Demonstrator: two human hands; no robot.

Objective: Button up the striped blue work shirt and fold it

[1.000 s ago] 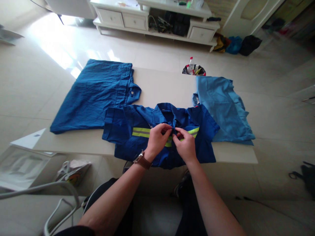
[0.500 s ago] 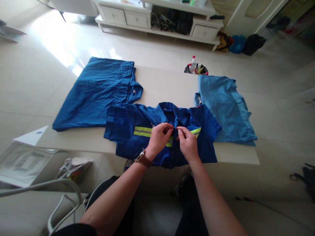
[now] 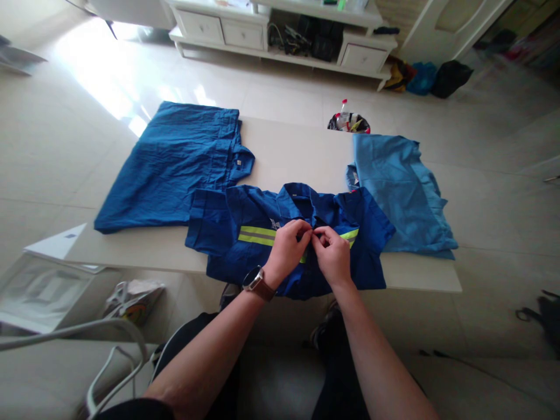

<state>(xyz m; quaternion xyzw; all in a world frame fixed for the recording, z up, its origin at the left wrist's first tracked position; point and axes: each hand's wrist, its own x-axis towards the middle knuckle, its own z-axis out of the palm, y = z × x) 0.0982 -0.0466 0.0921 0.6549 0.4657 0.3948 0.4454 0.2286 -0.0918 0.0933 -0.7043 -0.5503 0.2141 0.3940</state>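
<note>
Fingertips [image 3: 308, 226] of the left hand [image 3: 286, 244] and right hand [image 3: 333, 254] nearly met, thumb and forefinger of each closed narrowly on the front opening of a dark blue jacket [image 3: 245, 261], just below its collar; the exact bit pinched was hidden. Compared with half a second earlier, the left hand had shifted toward the right, narrowing the gap and baring more of a white emblem [image 3: 275, 223] on the chest. The jacket lay along the near edge of a pale table [image 3: 289, 154], collar away from the person, its sleeves overlapping a blue garment [image 3: 175, 163] at left and a light blue garment [image 3: 394, 186] at right. Beyond the table, a bin [image 3: 332, 123] containing a bottle [image 3: 342, 121] stood on glossy tiled floor [image 3: 271, 96]; a white cabinet [image 3: 245, 35] stood farther back.
</note>
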